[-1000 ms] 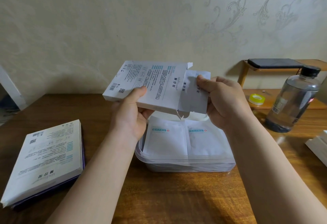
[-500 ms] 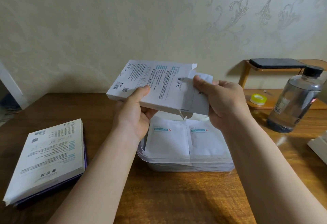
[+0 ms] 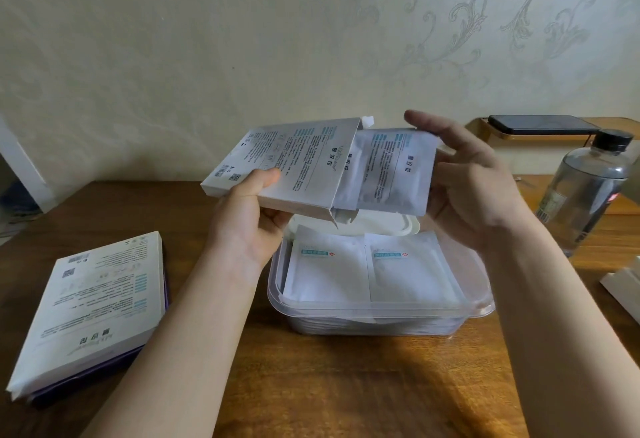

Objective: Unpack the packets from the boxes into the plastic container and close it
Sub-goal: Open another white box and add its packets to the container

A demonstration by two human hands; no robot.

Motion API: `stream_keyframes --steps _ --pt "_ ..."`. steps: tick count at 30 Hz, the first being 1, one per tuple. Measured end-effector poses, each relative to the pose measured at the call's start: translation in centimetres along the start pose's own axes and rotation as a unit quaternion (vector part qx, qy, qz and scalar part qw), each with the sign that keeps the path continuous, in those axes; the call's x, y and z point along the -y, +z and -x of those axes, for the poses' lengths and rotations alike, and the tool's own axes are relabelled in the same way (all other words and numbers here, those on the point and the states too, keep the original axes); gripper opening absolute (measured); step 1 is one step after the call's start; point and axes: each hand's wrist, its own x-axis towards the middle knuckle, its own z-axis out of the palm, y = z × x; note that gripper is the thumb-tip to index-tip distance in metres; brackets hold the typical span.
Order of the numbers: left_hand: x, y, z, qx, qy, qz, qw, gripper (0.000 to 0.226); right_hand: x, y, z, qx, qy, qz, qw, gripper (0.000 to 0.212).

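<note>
Packets [image 3: 394,171] have slid further out of the box [image 3: 287,164] since half a second ago: then only a corner showed, now roughly half their length sticks out of the open right end. Right hand [image 3: 474,188] has let go of its pinch.

Head view:
- Left hand [image 3: 242,226] grips the box, thumb on the printed top face, fingers under it. Box is held in the air above the far rim of the plastic container [image 3: 381,313], open end to the right.
- Right hand is wide, fingers straight and spread, just past the packets' right edge (actual contact is hidden behind the packets, can't tell).
- Plastic container sits at mid-table [image 3: 346,385], open, two white packets [image 3: 325,264] lying side by side on top of the stack inside.
- White lid [image 3: 381,224] lies just behind the container, partly covered by the held box.
- Second box [image 3: 90,299] lies flat near the front-left corner, stacked on a purple item [image 3: 104,372].
- Bottle [image 3: 585,188] stands upright near the right edge, cap on.
- Phone [image 3: 540,124] lies on a wooden shelf [image 3: 485,126] at the far right, against the wall.
</note>
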Motion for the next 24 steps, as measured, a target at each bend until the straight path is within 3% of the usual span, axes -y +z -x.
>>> stream_keyframes --steps 3,5,8,12,15,17,20,24 --pt "0.2 0.1 0.1 0.003 -0.016 -0.008 1.000 0.022 -0.8 -0.1 0.0 -0.021 -0.077 0.161 0.984 0.041" --pt "0.3 0.0 0.1 -0.006 -0.018 -0.013 1.000 0.022 -1.1 -0.3 -0.2 -0.045 -0.098 0.186 0.977 0.031" --pt "0.3 -0.3 -0.1 -0.026 -0.007 -0.014 1.000 0.026 -1.0 -0.4 -0.3 -0.067 -0.116 0.145 0.980 0.034" --pt "0.2 -0.5 -0.2 -0.054 0.031 -0.013 0.998 0.024 -0.6 -0.2 -0.4 -0.097 -0.105 -0.037 0.989 0.030" --pt "0.2 -0.6 0.0 -0.075 0.062 -0.002 0.995 0.026 -0.3 -0.1 -0.5 -0.167 -0.098 -0.037 0.980 0.017" --pt "0.1 -0.6 0.0 -0.092 0.079 0.002 0.993 0.027 -0.5 -0.3 -0.6 -0.224 -0.085 0.029 0.971 0.017" --pt "0.0 -0.7 -0.1 -0.104 0.098 0.005 0.990 0.026 -1.6 -0.7 -1.1 -0.260 -0.056 0.238 0.934 0.010" --pt "-0.2 -0.8 -0.1 -0.114 0.114 0.014 0.987 0.025 -2.6 -0.3 -1.1 -0.209 0.017 0.290 0.934 0.013"
